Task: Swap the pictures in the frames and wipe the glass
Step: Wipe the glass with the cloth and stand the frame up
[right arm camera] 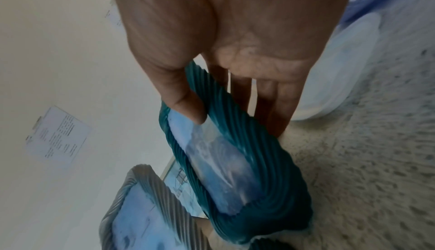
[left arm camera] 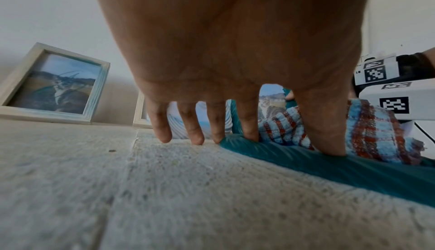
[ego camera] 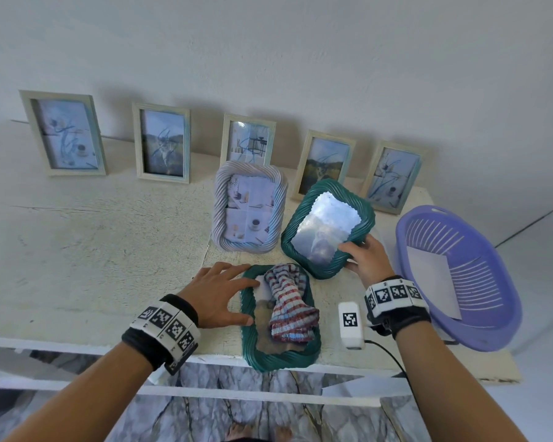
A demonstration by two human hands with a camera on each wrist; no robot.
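Teal rope-moulded picture frames occupy both of a person's hands at a rough white worktop (ego camera: 109,237). The right hand (ego camera: 366,261) has its grip closed on the lower edge of the tilted teal frame (ego camera: 328,228), thumb on the glass side and fingers behind, likely to stand it up. The left hand (ego camera: 219,295) lies flat and released, fingertips (left arm camera: 249,131) steadying the second teal frame (ego camera: 280,317) at the front edge (a crumpled red-and-blue striped cloth (ego camera: 289,306) waits on its glass). A lavender ribbed frame (ego camera: 249,207) stands just behind.
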